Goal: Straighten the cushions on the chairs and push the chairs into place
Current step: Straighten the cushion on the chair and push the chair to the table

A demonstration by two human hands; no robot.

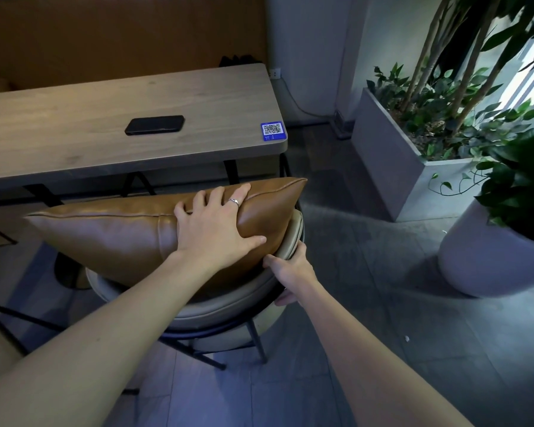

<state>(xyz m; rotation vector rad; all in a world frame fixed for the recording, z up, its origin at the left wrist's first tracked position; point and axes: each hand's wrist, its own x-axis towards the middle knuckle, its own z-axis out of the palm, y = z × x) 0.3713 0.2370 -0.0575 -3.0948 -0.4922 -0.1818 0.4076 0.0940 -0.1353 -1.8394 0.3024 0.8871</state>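
A brown leather cushion (111, 238) stands on its edge on a beige chair (216, 306) with a curved back and black metal legs. My left hand (213, 223) lies spread over the cushion's top right part, fingers over the upper seam, thumb on the near face. My right hand (290, 269) grips the chair's curved backrest at its right side, just below the cushion's corner. The chair stands right in front of the wooden table (74, 143), its seat partly hidden by the cushion.
A black phone (154, 125) and a blue QR-code card (272, 131) lie on the table. A grey rectangular planter (392, 167) and a round white pot (487, 266) with plants stand to the right. Another chair's dark frame (16, 315) shows at the left. An orange bench back runs behind the table.
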